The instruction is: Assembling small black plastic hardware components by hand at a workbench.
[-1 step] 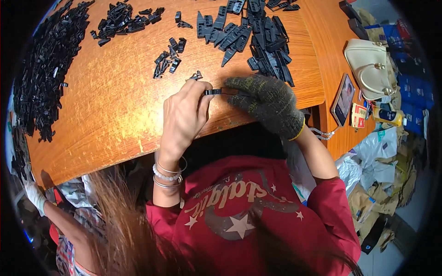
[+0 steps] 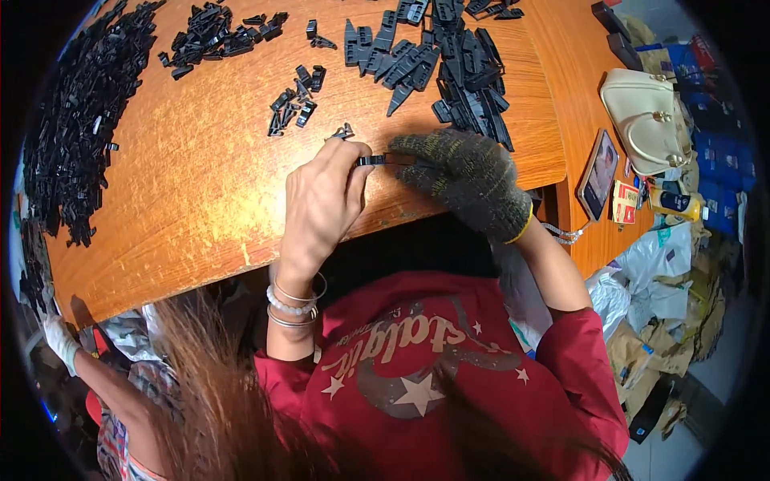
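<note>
Near the front edge of the wooden table, my bare left hand (image 2: 322, 196) pinches a small black plastic part (image 2: 370, 160) between thumb and fingers. My right hand (image 2: 465, 180), in a dark knitted glove with a yellow cuff, meets it from the right. Its fingers are closed round something dark, mostly hidden by the glove. Whether both hands grip one piece I cannot tell. Just beyond my left fingers lies a little dark clip (image 2: 343, 131). Farther off sits a loose group of small black clips (image 2: 298, 100).
Long black wedge-shaped plastic pieces (image 2: 473, 80) lie piled at the far right. A big heap of small black parts (image 2: 80, 120) covers the left side, with a smaller pile (image 2: 216, 36) beside it. A phone (image 2: 599, 175) and cream handbag (image 2: 639, 120) rest right. Another person's gloved hand (image 2: 60, 343) shows lower left.
</note>
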Motion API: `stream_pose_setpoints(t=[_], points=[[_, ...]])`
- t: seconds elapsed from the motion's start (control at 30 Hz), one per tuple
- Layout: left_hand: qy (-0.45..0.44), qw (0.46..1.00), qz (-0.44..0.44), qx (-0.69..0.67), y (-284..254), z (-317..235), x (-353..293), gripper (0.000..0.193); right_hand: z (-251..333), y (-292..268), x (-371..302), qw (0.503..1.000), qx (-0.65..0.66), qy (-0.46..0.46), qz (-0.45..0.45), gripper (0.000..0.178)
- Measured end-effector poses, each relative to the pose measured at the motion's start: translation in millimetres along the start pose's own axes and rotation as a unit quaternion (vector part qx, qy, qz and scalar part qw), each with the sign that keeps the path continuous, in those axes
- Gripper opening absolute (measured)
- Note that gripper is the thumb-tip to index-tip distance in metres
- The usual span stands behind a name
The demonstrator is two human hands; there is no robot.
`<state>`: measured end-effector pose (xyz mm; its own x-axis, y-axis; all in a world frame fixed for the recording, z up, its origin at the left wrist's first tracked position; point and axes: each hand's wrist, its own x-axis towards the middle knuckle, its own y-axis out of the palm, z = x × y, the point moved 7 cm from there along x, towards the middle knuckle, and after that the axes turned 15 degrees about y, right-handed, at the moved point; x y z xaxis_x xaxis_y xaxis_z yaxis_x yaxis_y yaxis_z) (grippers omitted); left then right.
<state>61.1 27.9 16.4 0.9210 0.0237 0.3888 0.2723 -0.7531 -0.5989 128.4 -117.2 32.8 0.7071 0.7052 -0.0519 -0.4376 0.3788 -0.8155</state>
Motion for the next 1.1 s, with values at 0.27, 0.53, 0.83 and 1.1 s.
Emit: stream_pose_setpoints(t=[0.27,0.53,0.83,1.1], points=[[0.011,1.0,0.009,0.024,0.5,-4.8,-0.3,0.012,24.9,3.4,17.3,0.976,-0.184,-0.101,0.052,0.029],[0.064,0.995,-0.071,0.006,4.6,-8.3,-6.1,0.014,67.3,-6.9,24.0,0.967,-0.083,-0.241,-0.008,0.028],[0.036,0.996,-0.068,0.036,2.4,-12.9,-5.7,0.012,66.7,-0.3,24.4,0.967,-0.116,-0.227,-0.028,0.024],[-0.013,0.993,-0.106,-0.044,-4.6,-10.1,-16.9,0.017,39.3,-11.1,8.3,0.99,-0.078,-0.112,-0.026,0.023]])
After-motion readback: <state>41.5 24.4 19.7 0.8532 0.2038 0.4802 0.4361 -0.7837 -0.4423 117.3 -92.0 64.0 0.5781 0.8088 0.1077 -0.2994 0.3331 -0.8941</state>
